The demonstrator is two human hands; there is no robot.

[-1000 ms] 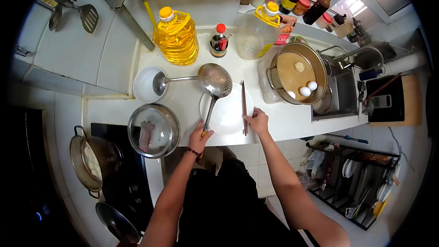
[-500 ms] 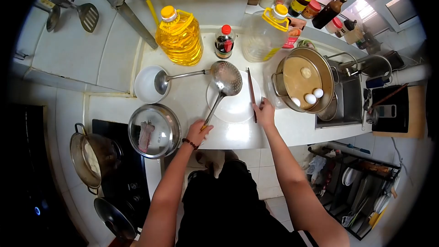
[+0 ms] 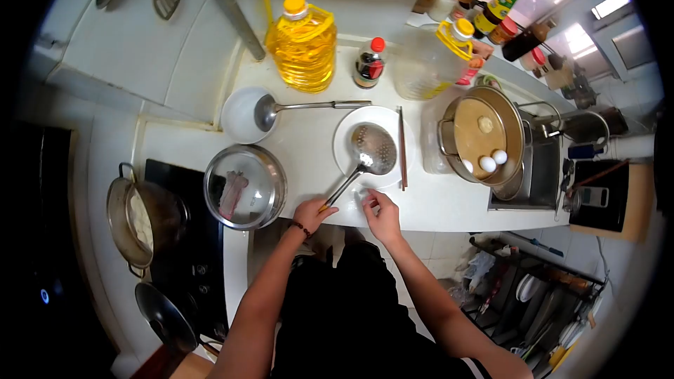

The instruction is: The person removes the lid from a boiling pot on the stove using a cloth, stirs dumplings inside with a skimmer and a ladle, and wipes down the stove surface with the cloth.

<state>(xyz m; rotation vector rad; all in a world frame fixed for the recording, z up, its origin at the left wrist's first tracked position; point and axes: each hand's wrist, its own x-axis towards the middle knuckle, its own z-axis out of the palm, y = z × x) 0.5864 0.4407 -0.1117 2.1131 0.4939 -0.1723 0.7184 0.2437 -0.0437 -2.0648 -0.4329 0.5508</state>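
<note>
My left hand (image 3: 314,216) is closed on the handle of a metal skimmer (image 3: 373,148). The skimmer's perforated bowl is over a white plate (image 3: 344,137). My right hand (image 3: 382,217) is in front of the plate's near edge, its fingers loosely bent and apart, with nothing visible in them. A pair of brown chopsticks (image 3: 402,151) lies along the plate's right side. To the left, a metal ladle (image 3: 319,105) rests with its head in a white bowl (image 3: 236,126).
A steel bowl (image 3: 279,200) with a pinkish piece inside stands at left, beside the black cooktop (image 3: 165,175) and a pot (image 3: 116,228). Oil (image 3: 305,52) and sauce bottles (image 3: 370,63) line the back. Right, a large pot (image 3: 519,137) holding white eggs (image 3: 487,164) stands by the sink (image 3: 537,186).
My right hand has moved left, away from the chopsticks, which now lie without a hand on them. The skimmer has shifted slightly and is lower over the plate. The whole view has shifted.
</note>
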